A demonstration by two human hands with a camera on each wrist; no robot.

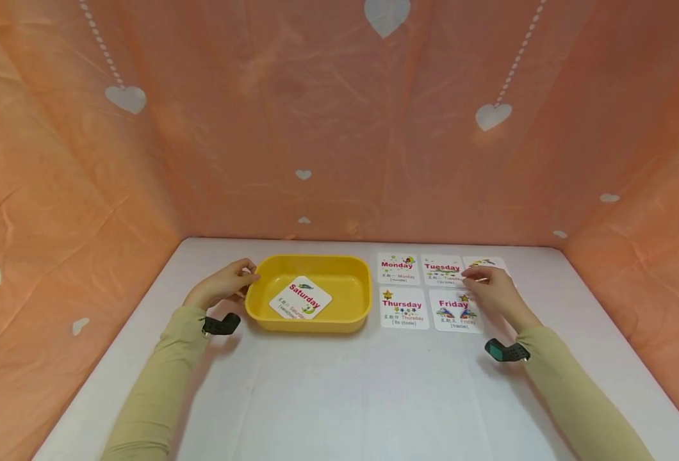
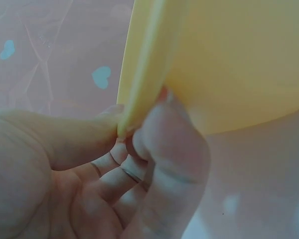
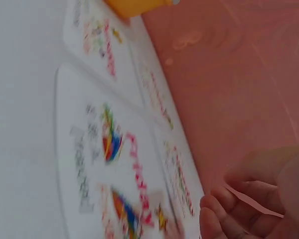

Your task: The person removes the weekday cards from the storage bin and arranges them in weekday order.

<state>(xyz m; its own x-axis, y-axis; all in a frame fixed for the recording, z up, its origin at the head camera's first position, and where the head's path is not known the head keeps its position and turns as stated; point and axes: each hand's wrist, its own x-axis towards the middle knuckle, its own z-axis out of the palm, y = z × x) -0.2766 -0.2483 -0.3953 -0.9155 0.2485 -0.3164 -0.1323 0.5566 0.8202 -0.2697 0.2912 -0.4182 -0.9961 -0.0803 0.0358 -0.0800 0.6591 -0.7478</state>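
My left hand (image 1: 218, 285) pinches the left rim of the tray (image 1: 310, 326); the Saturday card (image 1: 301, 298) lies inside. My right hand (image 1: 495, 291), fingers loosely bent and free, is near the Friday card (image 1: 451, 312), within two card rows (image 1: 404, 317) on the tabletop (image 1: 351, 397).

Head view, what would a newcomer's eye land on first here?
Most likely the bright yellow tray, left of centre, with the Saturday card lying askew inside and the left grip pinching its left rim. Next, perhaps, the printed cards to its right, three above two, with the right grip partly hiding the upper right one. Behind hangs a heart-patterned orange cloth.
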